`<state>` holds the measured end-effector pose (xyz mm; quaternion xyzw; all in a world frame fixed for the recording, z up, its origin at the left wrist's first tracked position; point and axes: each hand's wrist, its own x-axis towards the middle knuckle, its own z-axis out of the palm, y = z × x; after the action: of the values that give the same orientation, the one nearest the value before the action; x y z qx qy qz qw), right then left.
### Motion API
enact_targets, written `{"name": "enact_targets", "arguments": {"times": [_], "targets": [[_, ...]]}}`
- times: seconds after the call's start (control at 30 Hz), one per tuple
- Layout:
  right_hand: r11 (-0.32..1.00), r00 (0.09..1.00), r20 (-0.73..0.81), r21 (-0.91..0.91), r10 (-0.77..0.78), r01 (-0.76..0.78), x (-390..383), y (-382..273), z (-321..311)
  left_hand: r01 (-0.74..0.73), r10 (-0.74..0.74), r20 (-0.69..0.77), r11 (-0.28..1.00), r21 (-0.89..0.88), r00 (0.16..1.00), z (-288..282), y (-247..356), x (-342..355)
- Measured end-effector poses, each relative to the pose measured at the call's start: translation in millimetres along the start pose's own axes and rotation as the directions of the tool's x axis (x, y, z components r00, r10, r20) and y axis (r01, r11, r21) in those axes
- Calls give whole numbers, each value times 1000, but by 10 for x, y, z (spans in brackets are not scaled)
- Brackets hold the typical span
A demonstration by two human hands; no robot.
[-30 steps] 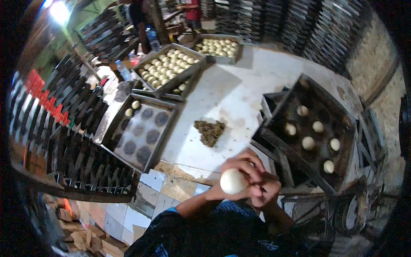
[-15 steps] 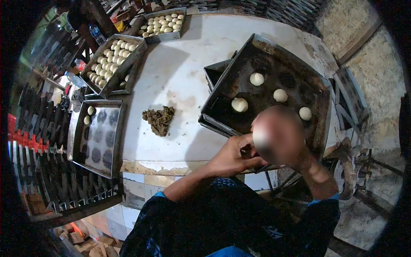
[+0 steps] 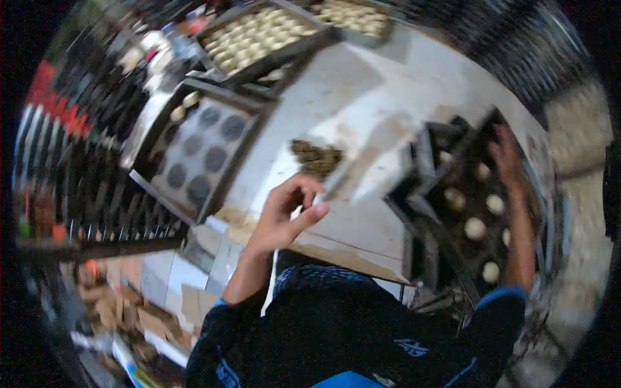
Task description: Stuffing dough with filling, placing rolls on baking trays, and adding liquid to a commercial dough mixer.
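Over the near edge of the white table, my left hand (image 3: 291,210) has thumb and fingers curled together. A small pale bit shows at their tips, too blurred to name. Just beyond it sits a brown, crumbly lump of filling (image 3: 315,157). My right hand (image 3: 509,158) reaches into the dark baking tray (image 3: 446,242) on the right, near its far side. Its fingers look stretched out, though motion smears them, and nothing shows in them. Several round pale dough balls, one of them a near dough ball (image 3: 475,228), lie spaced apart in that tray.
Another dark tray (image 3: 414,184) lies partly beneath the right one. At the left stands a tray (image 3: 194,152) with dark round marks and a few dough balls in one corner. Full dough-ball trays (image 3: 294,48) stand at the back. Cardboard scraps (image 3: 123,307) lie low on the left.
My hands, close together before, are now apart: the right has gone out over the right tray, the left stays before me. The whole view has swung, so the table sits tilted.
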<state>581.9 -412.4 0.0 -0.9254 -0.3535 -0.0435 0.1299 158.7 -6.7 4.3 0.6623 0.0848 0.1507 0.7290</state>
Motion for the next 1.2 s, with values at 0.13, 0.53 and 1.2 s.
{"name": "enact_targets", "arguments": {"times": [0.13,0.53,1.2], "targets": [[988,858,-514,142,24,57,-216,-930,-683,26,94,-135,721,692,986,-1498,-597,53],[993,968,-241,-113,-70,43,-925,-3847,-608,800,47,-849,310,513,526,-4990,-1428,1749],[592,924,-336,713,-181,375,-1329,-3993,487,54,-42,101,991,-120,994,285,-100,-336]]}}
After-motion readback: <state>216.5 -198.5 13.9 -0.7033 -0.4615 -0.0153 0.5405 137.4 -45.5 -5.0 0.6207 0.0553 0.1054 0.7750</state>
